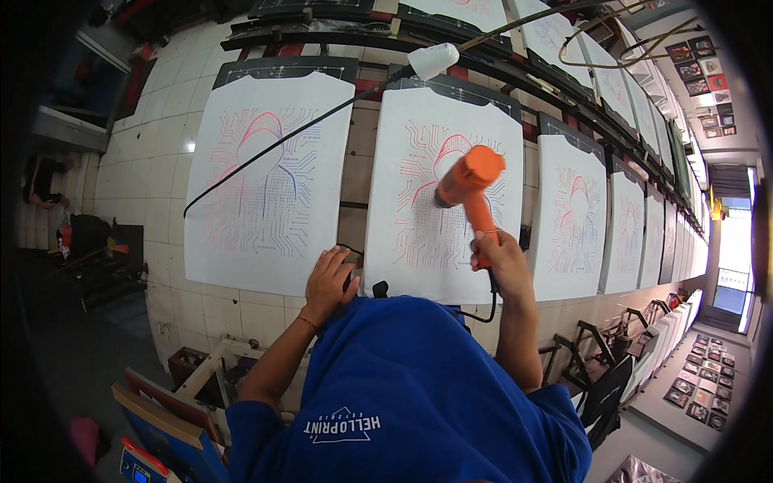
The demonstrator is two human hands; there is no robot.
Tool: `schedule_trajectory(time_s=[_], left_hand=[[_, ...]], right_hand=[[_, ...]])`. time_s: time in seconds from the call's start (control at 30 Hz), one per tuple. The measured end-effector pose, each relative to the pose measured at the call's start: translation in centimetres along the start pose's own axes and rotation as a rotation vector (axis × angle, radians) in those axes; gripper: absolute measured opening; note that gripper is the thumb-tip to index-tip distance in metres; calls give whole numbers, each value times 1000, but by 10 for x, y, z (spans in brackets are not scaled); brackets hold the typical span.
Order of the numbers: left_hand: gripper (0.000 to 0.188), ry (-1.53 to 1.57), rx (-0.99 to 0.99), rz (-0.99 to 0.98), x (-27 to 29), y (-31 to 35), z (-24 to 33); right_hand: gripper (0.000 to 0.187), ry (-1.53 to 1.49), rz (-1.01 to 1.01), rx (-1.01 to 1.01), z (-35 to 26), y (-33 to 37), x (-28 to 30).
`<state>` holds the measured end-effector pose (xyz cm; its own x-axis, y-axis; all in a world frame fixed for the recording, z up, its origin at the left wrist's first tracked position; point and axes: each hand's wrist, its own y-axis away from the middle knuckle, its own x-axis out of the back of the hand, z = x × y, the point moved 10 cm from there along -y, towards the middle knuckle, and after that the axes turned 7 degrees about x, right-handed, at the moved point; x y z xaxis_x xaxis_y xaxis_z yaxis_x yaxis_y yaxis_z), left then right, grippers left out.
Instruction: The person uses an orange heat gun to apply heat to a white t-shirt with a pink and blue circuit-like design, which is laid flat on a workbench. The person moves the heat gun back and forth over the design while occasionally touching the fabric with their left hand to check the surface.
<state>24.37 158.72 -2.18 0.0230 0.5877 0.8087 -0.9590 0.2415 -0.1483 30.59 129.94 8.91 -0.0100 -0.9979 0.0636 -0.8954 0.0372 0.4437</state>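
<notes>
My right hand (502,256) is wrapped around the handle of an orange heat gun (473,179). Its dark nozzle points down over the printed chest of a white T-shirt (394,185), hiding part of the red and blue hooded-figure design. A black cord (493,302) runs from the handle toward my body. My left hand (327,283) is curled beside the lower left corner of this shirt, between it and another printed white T-shirt (213,177). Something small and dark shows by its thumb, mostly hidden by the fingers. Both shirts lie flat on dark boards.
A thin dark rod (282,143) with a white cup-shaped end (433,61) hangs above the shirts. Further printed shirts (546,217) line up to the right, with another row beyond dark rails (322,38). Behind on the left stand leaning boards (165,419) and a metal frame (211,366).
</notes>
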Motion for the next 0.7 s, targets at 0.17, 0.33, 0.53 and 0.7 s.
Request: schedule_trajectory(time_s=[0.17,0.33,0.53,0.7], left_hand=[[28,12,6,-16,-1,0,1],[28,-1,8,-14,-3,2,-2],[27,-2,9,-5,1,2,2],[33,-17,13,-49,-4,2,2]], right_hand=[[31,-85,-139,-37,9,0,-38],[32,-35,-21,-32,16,10,-2],[34,-9,25,-18,16,23,17],[31,-61,-134,-56,19,20,-31]])
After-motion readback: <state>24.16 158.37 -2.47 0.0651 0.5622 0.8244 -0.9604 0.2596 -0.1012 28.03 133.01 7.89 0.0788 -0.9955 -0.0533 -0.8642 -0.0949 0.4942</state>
